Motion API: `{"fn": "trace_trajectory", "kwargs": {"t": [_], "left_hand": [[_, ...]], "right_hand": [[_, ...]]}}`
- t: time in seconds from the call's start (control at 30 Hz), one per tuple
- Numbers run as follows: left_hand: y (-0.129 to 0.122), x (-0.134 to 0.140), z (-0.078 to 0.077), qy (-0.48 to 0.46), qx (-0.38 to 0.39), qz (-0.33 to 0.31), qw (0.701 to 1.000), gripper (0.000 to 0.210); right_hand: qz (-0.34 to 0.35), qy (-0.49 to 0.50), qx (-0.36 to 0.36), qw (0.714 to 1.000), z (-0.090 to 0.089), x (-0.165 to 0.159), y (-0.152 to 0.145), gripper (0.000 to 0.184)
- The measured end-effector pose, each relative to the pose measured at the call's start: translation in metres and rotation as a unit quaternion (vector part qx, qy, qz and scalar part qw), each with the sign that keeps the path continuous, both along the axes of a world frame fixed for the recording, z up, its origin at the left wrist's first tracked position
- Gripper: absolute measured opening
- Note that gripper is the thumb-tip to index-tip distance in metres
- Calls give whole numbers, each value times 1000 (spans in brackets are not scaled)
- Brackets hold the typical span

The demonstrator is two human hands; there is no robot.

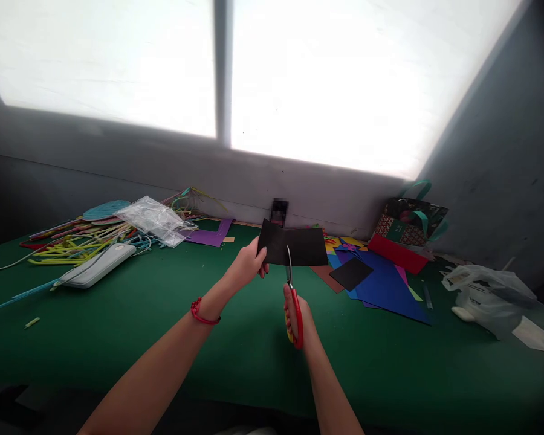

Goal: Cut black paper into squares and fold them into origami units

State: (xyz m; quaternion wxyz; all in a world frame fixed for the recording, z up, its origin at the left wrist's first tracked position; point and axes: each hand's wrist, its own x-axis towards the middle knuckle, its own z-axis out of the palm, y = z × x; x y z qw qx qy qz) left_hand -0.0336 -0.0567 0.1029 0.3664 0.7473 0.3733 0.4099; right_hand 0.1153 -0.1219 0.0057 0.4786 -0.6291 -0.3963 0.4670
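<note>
A sheet of black paper (306, 244) is held up above the table, its left end pinched by my left hand (254, 258). My right hand (297, 311) is closed round the red and yellow handles of a pair of scissors (298, 323). The scissors point away from me, and one blade lies over the front face of the paper at its lower edge, near the middle. The other blade is largely hidden behind the sheet. A red bracelet (204, 311) circles my left wrist.
On the green table (185, 350), pipe cleaners (68, 248), a clear plastic bag (152, 217) and a white power strip (100, 266) lie left. Coloured paper sheets (390, 284) spread to the right, near a patterned gift bag (408, 220) and a white plastic bag (489, 296).
</note>
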Motion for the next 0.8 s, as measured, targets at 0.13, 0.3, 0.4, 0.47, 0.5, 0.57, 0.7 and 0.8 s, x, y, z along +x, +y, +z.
{"fn": "trace_trajectory", "kwargs": {"t": [0.13, 0.3, 0.4, 0.47, 0.5, 0.57, 0.7, 0.8], "left_hand": [[1, 0, -1, 1, 2, 0, 1000, 33], [2, 0, -3, 2, 4, 4, 1000, 31], [2, 0, -3, 3, 5, 3, 1000, 30], [2, 0, -2, 2, 3, 0, 1000, 29], [2, -1, -2, 1, 3, 0, 1000, 29], [1, -1, -1, 0, 2, 3, 1000, 29], [-1, -1, -2, 7, -11, -5, 1000, 30], [-4, 0, -3, 9, -19, -15, 1000, 31]], "right_hand": [[-2, -3, -1, 1000, 2, 0, -1, 50], [2, -1, 6, 1000, 4, 1, -3, 47], [3, 5, 3, 1000, 4, 1, -4, 46], [1, 7, 2, 1000, 3, 0, -3, 46], [0, 8, 2, 1000, 1, -1, -2, 47], [-2, 10, 3, 1000, -3, -2, 0, 47], [-2, 42, -3, 999, -7, -3, 7, 48], [-2, 75, 5, 997, -6, -2, 9, 46]]}}
